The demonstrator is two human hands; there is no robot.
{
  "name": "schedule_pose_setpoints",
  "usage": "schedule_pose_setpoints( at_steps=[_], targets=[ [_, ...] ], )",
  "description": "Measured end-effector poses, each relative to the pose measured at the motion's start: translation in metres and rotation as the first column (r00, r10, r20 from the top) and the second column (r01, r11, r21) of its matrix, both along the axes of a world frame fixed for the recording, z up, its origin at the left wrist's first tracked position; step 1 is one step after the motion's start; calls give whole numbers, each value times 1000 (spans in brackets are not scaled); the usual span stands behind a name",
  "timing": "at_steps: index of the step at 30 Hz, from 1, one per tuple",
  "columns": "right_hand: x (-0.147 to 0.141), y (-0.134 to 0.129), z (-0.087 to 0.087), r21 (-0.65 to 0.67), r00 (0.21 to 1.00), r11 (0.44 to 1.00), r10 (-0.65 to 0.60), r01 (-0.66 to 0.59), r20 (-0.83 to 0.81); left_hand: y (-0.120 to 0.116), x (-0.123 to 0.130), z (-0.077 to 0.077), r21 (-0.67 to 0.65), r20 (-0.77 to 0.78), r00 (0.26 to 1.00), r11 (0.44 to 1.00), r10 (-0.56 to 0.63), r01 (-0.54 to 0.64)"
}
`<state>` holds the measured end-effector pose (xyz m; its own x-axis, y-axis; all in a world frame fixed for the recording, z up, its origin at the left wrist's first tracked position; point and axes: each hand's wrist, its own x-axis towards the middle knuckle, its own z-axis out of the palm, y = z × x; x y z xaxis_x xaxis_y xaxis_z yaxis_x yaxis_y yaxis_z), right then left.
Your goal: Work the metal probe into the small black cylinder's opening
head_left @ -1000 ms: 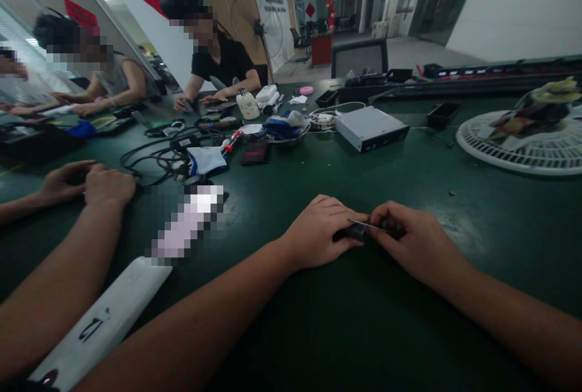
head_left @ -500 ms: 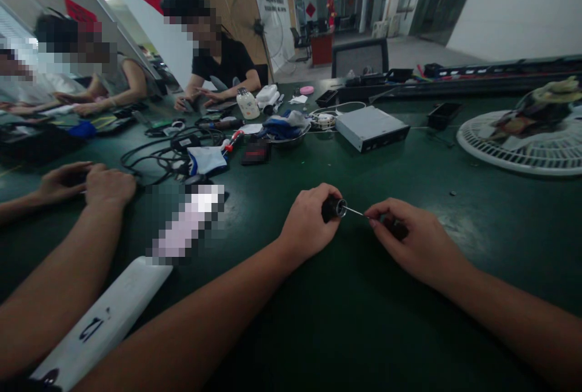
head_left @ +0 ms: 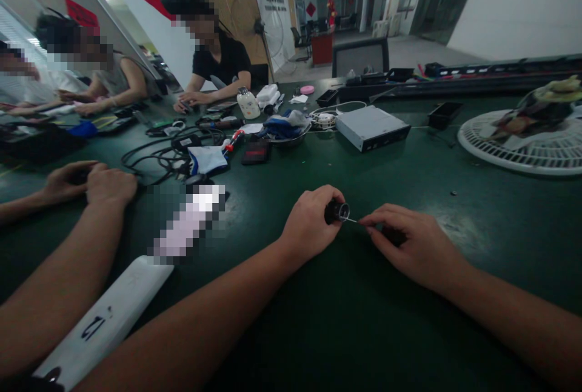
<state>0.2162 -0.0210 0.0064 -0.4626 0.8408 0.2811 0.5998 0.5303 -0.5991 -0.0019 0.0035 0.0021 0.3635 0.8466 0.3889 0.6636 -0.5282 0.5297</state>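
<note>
My left hand (head_left: 309, 222) is closed around a small black cylinder (head_left: 335, 212), whose round, light-rimmed end faces right. Most of the cylinder's body is hidden by the fingers. From the right, my right hand (head_left: 411, 240) pinches a thin metal-shafted tool (head_left: 353, 220) between thumb and fingers. The shaft points left and its tip meets the rimmed end; whether it is inside cannot be made out. The tool's handle is hidden by the hand. Both hands are low over the dark green table (head_left: 364, 331).
A grey disc drive (head_left: 370, 125) and a white fan grille (head_left: 509, 152) lie beyond my hands. Black cables (head_left: 154, 156), a folded cloth (head_left: 208, 159) and a black wallet-like item (head_left: 254, 151) lie left of them. Another person's hands (head_left: 107, 183) work at the left edge.
My right hand has shifted slightly left and down, and the shaft sits lower against the cylinder's end. The cylinder has moved slightly right and down in my left hand.
</note>
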Motion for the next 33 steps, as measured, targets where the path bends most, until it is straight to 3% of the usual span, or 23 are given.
schedule_pose_setpoints(
  at_steps=[6, 13, 17, 20, 24, 28, 33],
  targets=[
    [0, 1, -3, 20, 990, 990, -140, 140, 23, 1, 0, 0, -22, 6, 1000, 1000, 18, -18],
    [2, 0, -4, 53, 1000, 999, 7, -7, -9, -1, 1, 0, 9, -17, 1000, 1000, -20, 20],
    [1, 0, -4, 36, 997, 997, -72, 71, 23, -1, 0, 0, -10, 4, 999, 999, 45, -45],
    [0, 1, -4, 51, 991, 990, -129, 128, 19, 0, 0, -1, -25, 4, 1000, 999, 29, -29],
    [1, 1, -4, 63, 998, 996, -65, 65, -9, 0, -1, -1, -13, -6, 1000, 1000, -15, 15],
    [1, 0, -3, 34, 1000, 999, 29, -30, 4, 0, 0, -2, 13, 5, 1000, 1000, 14, -14],
    [1, 0, -5, 56, 995, 994, -95, 92, 41, 1, 0, -2, -1, 7, 1000, 1000, 4, -4]
  ],
)
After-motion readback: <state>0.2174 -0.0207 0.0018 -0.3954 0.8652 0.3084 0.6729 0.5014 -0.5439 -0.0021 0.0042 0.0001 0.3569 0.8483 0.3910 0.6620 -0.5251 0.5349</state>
